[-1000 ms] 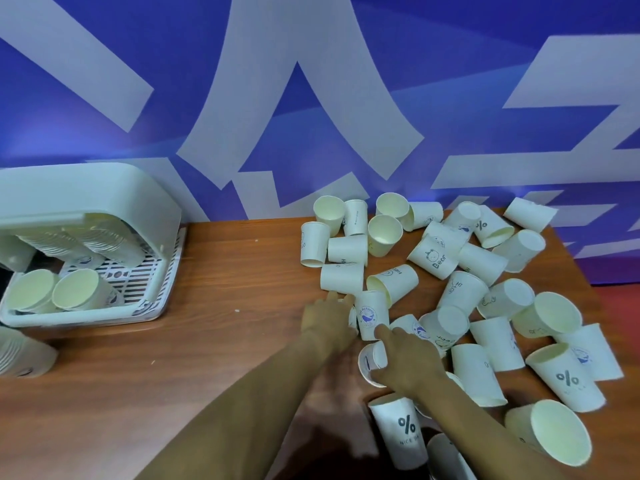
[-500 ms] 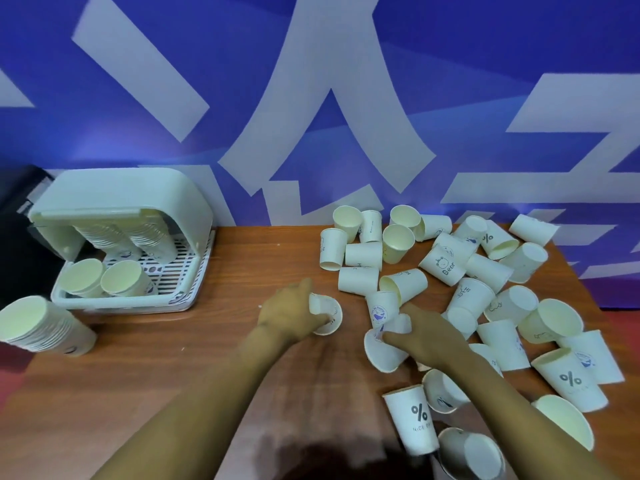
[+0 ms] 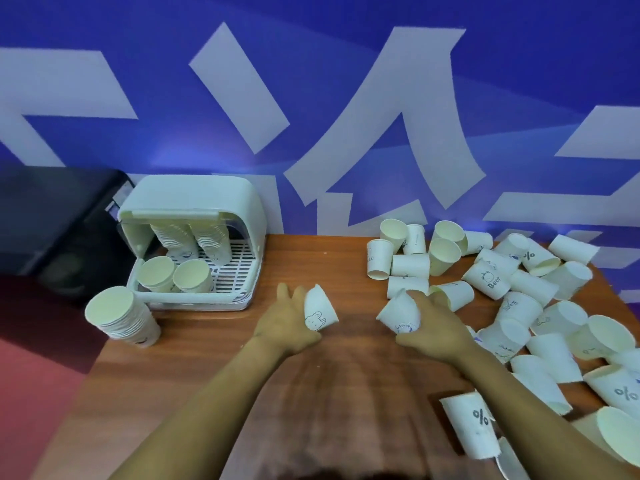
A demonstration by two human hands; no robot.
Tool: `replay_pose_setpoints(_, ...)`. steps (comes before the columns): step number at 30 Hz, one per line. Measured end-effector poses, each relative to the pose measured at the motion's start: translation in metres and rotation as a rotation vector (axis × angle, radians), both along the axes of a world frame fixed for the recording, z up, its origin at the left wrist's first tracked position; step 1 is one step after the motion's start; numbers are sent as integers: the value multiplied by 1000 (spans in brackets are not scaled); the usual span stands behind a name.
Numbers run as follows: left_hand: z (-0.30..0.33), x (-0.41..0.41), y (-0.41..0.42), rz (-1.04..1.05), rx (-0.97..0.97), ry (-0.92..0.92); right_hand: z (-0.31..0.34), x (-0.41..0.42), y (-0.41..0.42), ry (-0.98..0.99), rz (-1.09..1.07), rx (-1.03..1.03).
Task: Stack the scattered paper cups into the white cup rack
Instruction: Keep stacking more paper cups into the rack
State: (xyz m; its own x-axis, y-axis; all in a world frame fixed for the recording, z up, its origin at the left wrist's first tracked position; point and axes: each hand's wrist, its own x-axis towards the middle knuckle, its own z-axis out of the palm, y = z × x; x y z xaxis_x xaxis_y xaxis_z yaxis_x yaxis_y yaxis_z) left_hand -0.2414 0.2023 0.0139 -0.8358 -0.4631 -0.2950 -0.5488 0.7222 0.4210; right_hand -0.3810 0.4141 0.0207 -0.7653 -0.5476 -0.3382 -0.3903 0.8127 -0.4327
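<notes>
My left hand (image 3: 287, 323) holds a white paper cup with a small rabbit drawing (image 3: 319, 309) above the middle of the wooden table. My right hand (image 3: 433, 329) grips another paper cup with a round blue logo (image 3: 400, 312), just left of the heap of scattered paper cups (image 3: 519, 299). The white cup rack (image 3: 194, 244) stands at the table's back left with its lid raised. Two cup stacks (image 3: 176, 275) lie on its slatted tray and two more stacks hang further in.
A separate stack of nested cups (image 3: 121, 315) lies on its side at the table's left edge, in front of the rack. A dark object (image 3: 52, 220) sits left of the rack. Cups marked "%" (image 3: 474, 427) lie near my right forearm. A blue and white wall rises behind.
Both hands lifted a cup out of the heap and moved left with it toward the table's middle. The view swung left, bringing the whole rack and the loose stack into sight.
</notes>
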Motion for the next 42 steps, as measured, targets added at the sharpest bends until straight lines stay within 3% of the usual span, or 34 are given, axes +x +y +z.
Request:
replay_pose_setpoints(8,17,64,-93,13,107,126,13,70,-99,-53,-30,-182)
replay_pose_setpoints(18,7,133,-196,77,166,182,17,145,-244,-80,-26,-198)
replay_pose_setpoints(21,11,146,-222,83,104,215,19,158,-274,-39,-46,-175)
replay_pose_setpoints(29,25,147,-270,138,-25,255,20,157,-306,32,-23,-140)
replay_pose_setpoints(36,33,137,-297,161,93,293,20,142,-325,-2,41,-188)
replay_pose_setpoints(42,31,128,-315,201,26,217,11,137,-352,-2,69,-275)
